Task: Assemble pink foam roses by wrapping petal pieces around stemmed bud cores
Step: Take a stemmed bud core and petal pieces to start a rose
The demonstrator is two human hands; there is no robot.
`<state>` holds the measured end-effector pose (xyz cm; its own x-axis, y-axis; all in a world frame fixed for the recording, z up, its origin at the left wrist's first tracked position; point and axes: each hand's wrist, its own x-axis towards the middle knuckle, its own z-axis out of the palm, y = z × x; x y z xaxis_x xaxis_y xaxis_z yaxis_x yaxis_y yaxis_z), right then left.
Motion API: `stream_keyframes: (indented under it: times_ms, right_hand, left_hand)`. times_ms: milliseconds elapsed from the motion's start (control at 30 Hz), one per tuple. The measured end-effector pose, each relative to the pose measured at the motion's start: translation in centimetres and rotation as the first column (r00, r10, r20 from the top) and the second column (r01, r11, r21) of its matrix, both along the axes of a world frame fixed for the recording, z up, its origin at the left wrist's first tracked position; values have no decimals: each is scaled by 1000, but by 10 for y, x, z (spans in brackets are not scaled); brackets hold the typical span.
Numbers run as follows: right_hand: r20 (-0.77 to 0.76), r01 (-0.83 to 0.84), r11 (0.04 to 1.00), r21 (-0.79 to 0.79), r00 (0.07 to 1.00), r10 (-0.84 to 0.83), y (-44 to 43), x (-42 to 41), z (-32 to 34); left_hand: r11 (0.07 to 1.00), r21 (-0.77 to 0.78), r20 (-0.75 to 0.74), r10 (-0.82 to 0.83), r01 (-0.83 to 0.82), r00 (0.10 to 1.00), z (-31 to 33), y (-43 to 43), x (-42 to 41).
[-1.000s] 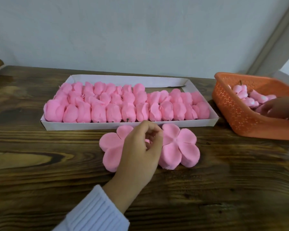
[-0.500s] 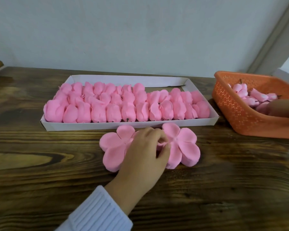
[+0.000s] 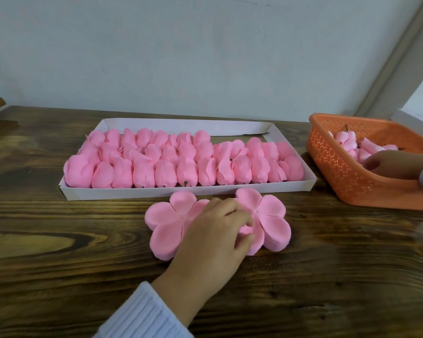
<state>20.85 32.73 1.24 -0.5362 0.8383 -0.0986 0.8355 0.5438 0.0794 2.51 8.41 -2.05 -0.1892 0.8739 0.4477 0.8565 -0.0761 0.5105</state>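
Two stacks of flat pink five-petal foam pieces lie on the wooden table in front of the tray, a left stack and a right stack. My left hand rests between them, thumb and forefinger pinching a petal at the near-left edge of the right stack. My right hand reaches into the orange basket, fingertips down among the pink bud cores; whether it holds one is hidden.
A shallow white cardboard tray behind the stacks holds several rows of finished pink roses. The basket stands at the right table edge. A pale wall runs along the back of the dark wooden table.
My left hand has slid right from the gap between the stacks and closed thumb and forefinger on a petal of the right stack. My right hand has shifted slightly inside the basket.
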Motion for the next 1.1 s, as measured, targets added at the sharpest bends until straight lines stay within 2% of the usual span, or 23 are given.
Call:
stream_keyframes:
  times_ms: [33,67,100,133,167,200,267,367,467,500,533,600,667,733,833,967,1100]
  right_hand:
    - [55,-177,984,-19,982,178,38,11,28]
    - [15,53,996,-68,999,-52,75,19,11]
    - [85,152,988,-12,985,-151,80,32,-3]
    - [43,234,972,-3,971,-233,101,56,2]
    - [4,199,977,-74,980,-200,109,69,13]
    - [32,202,978,-52,979,-200,109,69,19]
    - [-91,232,970,-71,967,-238,116,73,30]
    - [-360,334,942,-17,877,-318,117,79,60]
    - [-579,286,958,12,783,-226,91,65,83]
    - [-687,231,973,-20,704,-182,73,57,89]
    - [-803,152,985,-87,574,-159,53,48,92]
    - [-924,-46,977,-206,339,-179,13,27,89]
    - [-941,-235,919,-316,203,-272,-31,6,83]
    - [-937,-359,865,-350,139,-321,-65,-9,74]
    - [-920,-460,805,-375,77,-385,-97,-26,53]
    - [-879,-489,763,-424,18,-477,-108,-42,16]
    - [-856,-404,783,-473,-1,-518,-105,-45,-10]
  left_hand:
    - [1000,-1,-5,-1,1,1000,1,0,0]
    - [1000,-5,-3,-1,1,1000,1,-1,0]
    - [1000,-11,4,1,0,1000,1,-1,0]
    - [1000,-14,15,4,-4,1000,1,-1,0]
    - [1000,-13,20,11,-11,1000,1,-1,0]
    - [1000,-7,14,23,-23,1000,1,-1,0]
    - [998,24,-21,59,-59,998,0,-1,0]
    - [992,51,-46,117,-115,992,0,0,1]
    - [989,31,-34,143,-142,989,-1,1,1]
    - [989,19,-26,148,-147,989,-1,2,1]
    - [989,7,-17,150,-150,989,-1,2,1]
    - [989,-8,-1,147,-147,989,-1,3,2]
    - [990,-13,27,138,-138,990,-1,3,3]
    - [993,-7,60,121,-121,991,0,2,4]
    - [994,-5,77,108,-108,991,0,2,6]
    - [994,36,46,103,-104,994,1,2,8]
    - [992,38,25,117,-118,993,1,2,9]
